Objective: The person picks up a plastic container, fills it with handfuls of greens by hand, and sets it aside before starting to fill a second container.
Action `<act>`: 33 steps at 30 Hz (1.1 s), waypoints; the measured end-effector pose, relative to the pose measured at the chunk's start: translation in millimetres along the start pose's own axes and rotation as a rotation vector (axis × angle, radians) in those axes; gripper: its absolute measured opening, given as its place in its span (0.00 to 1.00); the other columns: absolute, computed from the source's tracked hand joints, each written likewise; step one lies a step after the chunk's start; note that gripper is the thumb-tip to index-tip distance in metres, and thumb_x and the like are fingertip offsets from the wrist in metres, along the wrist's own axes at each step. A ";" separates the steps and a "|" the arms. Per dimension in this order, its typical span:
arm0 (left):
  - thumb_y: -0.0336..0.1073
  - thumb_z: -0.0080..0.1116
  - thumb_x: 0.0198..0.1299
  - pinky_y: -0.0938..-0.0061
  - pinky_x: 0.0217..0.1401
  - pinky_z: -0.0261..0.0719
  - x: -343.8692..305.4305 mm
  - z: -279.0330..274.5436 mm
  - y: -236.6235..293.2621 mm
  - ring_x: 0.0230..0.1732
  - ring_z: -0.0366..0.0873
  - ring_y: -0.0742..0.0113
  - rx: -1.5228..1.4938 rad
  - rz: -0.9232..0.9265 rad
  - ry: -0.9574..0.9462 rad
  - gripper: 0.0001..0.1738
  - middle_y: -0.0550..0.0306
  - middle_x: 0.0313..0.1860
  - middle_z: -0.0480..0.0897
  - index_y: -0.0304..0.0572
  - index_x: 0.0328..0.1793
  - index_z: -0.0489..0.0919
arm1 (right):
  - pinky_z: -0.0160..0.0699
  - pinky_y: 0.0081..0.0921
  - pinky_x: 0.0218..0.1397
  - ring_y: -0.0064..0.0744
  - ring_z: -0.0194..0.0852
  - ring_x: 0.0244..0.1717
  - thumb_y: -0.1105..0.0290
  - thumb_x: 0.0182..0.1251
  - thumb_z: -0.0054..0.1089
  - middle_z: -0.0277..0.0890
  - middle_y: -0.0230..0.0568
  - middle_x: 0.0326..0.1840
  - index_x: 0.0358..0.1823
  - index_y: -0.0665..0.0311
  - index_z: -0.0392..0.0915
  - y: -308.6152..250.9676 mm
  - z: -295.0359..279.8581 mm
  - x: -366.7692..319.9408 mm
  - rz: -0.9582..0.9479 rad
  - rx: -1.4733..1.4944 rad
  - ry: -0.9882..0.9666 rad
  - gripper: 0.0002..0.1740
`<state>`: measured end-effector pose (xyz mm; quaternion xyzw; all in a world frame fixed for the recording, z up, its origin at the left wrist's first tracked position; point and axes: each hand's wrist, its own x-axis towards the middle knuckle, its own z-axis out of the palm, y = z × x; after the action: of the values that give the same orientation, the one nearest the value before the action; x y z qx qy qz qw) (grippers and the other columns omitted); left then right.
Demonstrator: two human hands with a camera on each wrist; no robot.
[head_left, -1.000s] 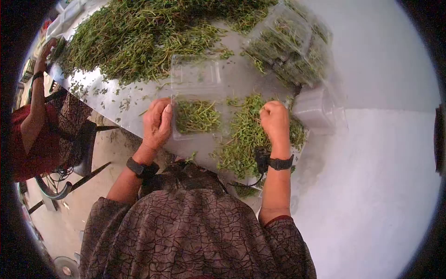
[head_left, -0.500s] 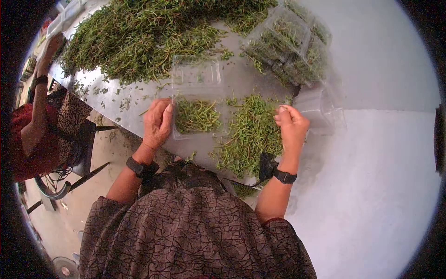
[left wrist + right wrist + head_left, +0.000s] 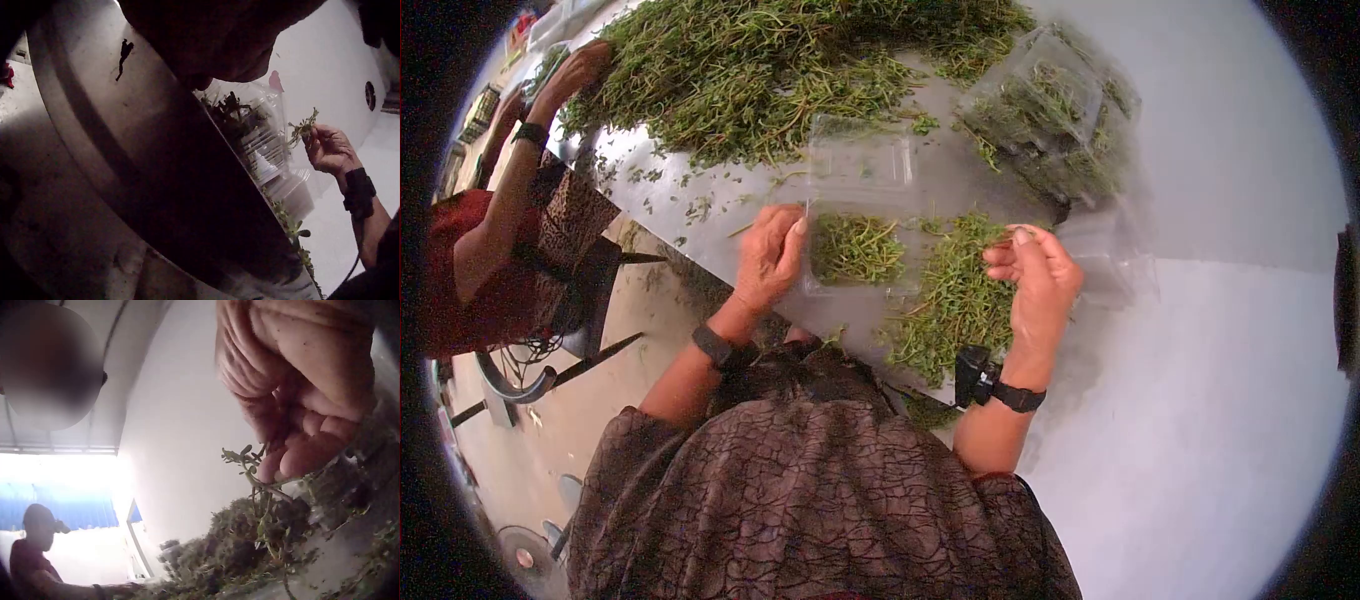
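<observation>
Metal table (image 3: pixel 720 190) | right hand (image 3: pixel 1041 283) moved rightward, pinching sprig (image 3: pixel 302 130) | left hand (image 3: pixel 771 258) still curled on box (image 3: pixel 862 289) edge

Your container (image 3: pixel 858 291) lies mid-frame, loose sprigs (image 3: pixel 956 300) right of it, the heap (image 3: pixel 760 85) behind it, stacked boxes (image 3: pixel 1062 110) at upper right.

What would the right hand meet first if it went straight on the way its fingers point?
Probably the loose green sprigs left of the right hand, before the open clear plastic container. The hand may be raised enough to pass over them; the depth is unclear.
</observation>
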<state>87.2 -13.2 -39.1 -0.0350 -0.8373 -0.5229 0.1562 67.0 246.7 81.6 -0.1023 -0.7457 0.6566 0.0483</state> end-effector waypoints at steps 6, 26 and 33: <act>0.33 0.49 0.61 0.64 0.45 0.73 0.5 1.1 -1.6 0.41 0.75 0.48 -0.008 0.026 0.008 0.09 0.46 0.38 0.78 0.33 0.39 0.75 | 0.80 0.21 0.26 0.29 0.81 0.28 0.69 0.66 0.53 0.80 0.42 0.32 0.40 0.73 0.78 -12.5 33.4 -5.4 0.044 0.203 -0.192 0.12; 0.32 0.50 0.61 0.62 0.43 0.74 2.9 -1.2 0.7 0.40 0.75 0.44 0.019 0.040 -0.013 0.08 0.43 0.39 0.78 0.33 0.39 0.75 | 0.73 0.37 0.49 0.47 0.73 0.46 0.72 0.57 0.59 0.78 0.46 0.41 0.42 0.65 0.77 24.3 74.9 -33.2 -0.621 -0.636 -0.336 0.11; 0.33 0.55 0.55 0.63 0.42 0.72 1.0 0.6 -3.5 0.39 0.74 0.45 -0.057 0.062 0.001 0.08 0.43 0.36 0.77 0.34 0.37 0.75 | 0.57 0.48 0.63 0.49 0.65 0.55 0.65 0.59 0.58 0.76 0.45 0.42 0.36 0.68 0.74 50.2 99.0 -36.1 -0.716 -0.821 -0.548 0.12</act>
<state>85.3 -14.3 -42.1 -0.0650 -0.8204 -0.5416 0.1717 86.2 148.8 21.0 0.3170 -0.9113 0.2611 0.0291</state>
